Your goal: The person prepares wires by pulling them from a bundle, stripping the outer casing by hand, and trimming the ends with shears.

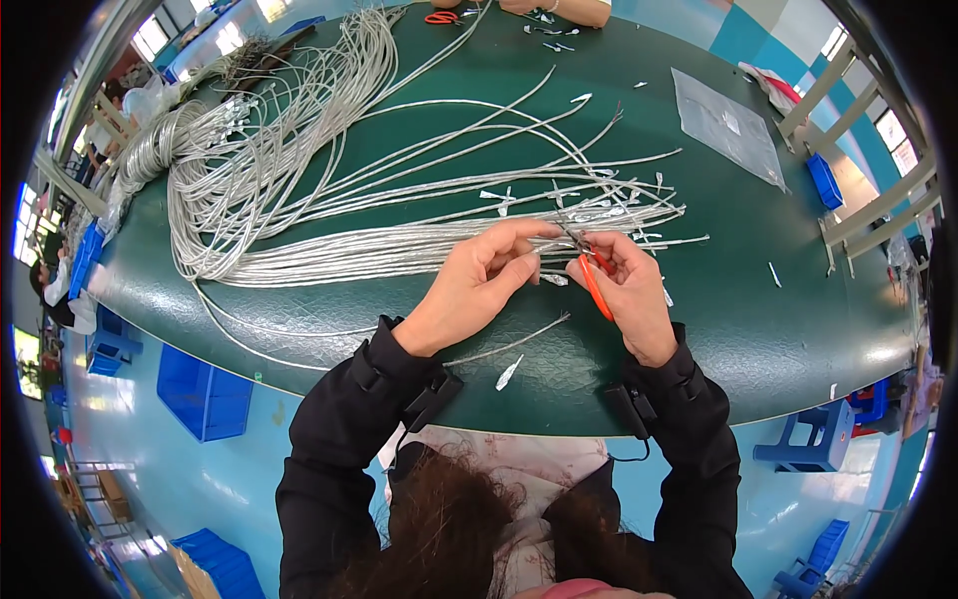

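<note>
Just right of the middle, my right hand (pixel 636 299) is closed around small snips with orange-red handles (pixel 596 288). Their dark metal blades point up and left, towards the fingertips of my left hand (pixel 477 288). Those fingers are bent in a pinch at the end of a silver braided cable; the pinched part is mostly hidden. Behind both hands lies a long bundle of such cables (pixel 339 250), its ends fanned out to the right. Scraps of silver foil (pixel 509 372) lie near the hands, and one loose cable end (pixel 534 330) stretches out below the left hand.
The dark green table (pixel 768 319) carries a clear plastic bag (pixel 728 128) at the far right. Across from me are another person's hands (pixel 569 8) and orange-red-handled scissors (pixel 442 17). A blue bin (pixel 203 392) and a blue stool (pixel 808 439) stand on the floor.
</note>
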`<control>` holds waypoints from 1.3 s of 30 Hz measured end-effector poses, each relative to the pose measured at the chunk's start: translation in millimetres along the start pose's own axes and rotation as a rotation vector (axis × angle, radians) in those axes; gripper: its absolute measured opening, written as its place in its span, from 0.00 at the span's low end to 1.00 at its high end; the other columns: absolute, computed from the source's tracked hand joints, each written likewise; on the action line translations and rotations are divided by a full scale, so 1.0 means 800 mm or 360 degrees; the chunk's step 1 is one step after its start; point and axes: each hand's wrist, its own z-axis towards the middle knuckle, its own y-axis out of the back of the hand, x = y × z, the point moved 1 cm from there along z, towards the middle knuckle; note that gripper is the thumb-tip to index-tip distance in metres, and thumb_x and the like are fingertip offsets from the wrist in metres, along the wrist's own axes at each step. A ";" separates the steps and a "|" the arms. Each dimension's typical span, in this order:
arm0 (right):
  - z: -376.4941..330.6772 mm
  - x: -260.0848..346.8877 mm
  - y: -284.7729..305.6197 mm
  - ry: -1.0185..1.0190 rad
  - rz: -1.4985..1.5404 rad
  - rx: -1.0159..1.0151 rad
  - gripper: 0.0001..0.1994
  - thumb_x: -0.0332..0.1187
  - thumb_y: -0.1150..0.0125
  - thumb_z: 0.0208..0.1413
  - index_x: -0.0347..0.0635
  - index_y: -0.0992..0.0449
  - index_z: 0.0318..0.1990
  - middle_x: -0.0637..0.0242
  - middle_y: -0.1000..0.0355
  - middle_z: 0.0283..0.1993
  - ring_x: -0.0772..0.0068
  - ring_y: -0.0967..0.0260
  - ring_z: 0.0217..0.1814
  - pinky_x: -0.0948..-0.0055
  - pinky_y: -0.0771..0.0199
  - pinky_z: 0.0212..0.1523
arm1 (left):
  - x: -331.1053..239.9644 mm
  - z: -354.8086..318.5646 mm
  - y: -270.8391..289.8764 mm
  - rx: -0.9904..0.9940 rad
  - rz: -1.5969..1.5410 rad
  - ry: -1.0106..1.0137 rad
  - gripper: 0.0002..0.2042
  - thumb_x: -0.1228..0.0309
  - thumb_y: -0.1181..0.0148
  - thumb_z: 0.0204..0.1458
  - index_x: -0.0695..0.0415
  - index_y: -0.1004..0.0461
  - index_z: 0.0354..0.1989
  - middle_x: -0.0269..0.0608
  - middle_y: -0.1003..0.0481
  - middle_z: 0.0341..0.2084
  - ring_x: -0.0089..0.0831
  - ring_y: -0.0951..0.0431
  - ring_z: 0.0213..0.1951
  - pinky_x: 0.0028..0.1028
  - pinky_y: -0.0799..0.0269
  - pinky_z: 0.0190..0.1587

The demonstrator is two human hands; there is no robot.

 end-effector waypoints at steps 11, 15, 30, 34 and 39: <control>-0.002 0.004 0.001 0.0104 -0.0271 -0.0041 0.15 0.23 0.37 0.50 0.33 0.30 0.46 0.70 0.29 0.37 0.86 0.33 0.37 0.86 0.32 0.38 | -0.003 0.001 0.003 0.0181 0.0117 0.0168 0.15 0.77 0.55 0.56 0.59 0.30 0.51 0.28 0.31 0.29 0.16 0.34 0.31 0.17 0.38 0.37; -0.002 0.003 0.002 -0.0009 -0.0067 0.0014 0.15 0.23 0.37 0.51 0.34 0.30 0.46 0.69 0.28 0.37 0.85 0.32 0.37 0.85 0.32 0.39 | -0.004 0.000 -0.002 0.0130 0.0263 -0.0003 0.15 0.78 0.55 0.56 0.59 0.29 0.50 0.29 0.29 0.31 0.17 0.34 0.32 0.18 0.38 0.38; 0.008 0.011 0.045 0.0051 -0.0931 -0.0365 0.12 0.31 0.38 0.52 0.37 0.28 0.42 0.67 0.28 0.34 0.73 0.32 0.36 0.74 0.32 0.36 | -0.017 -0.002 0.004 -0.0029 0.0909 -0.0352 0.15 0.84 0.53 0.48 0.56 0.23 0.39 0.41 0.33 0.23 0.34 0.32 0.26 0.27 0.36 0.32; 0.005 0.019 0.041 0.0720 -0.1788 -0.0594 0.13 0.29 0.37 0.48 0.38 0.27 0.42 0.63 0.28 0.37 0.63 0.32 0.39 0.69 0.32 0.38 | -0.018 -0.002 0.000 -0.0071 0.1017 -0.0432 0.15 0.86 0.52 0.45 0.55 0.23 0.37 0.41 0.36 0.22 0.36 0.33 0.24 0.29 0.36 0.29; 0.002 0.075 0.001 0.1243 -0.1294 -0.0264 0.13 0.27 0.38 0.46 0.40 0.26 0.42 0.61 0.29 0.41 0.59 0.32 0.42 0.67 0.31 0.41 | -0.008 -0.003 0.000 0.0025 0.1042 -0.0398 0.14 0.84 0.50 0.44 0.55 0.23 0.36 0.42 0.34 0.23 0.39 0.31 0.25 0.31 0.34 0.29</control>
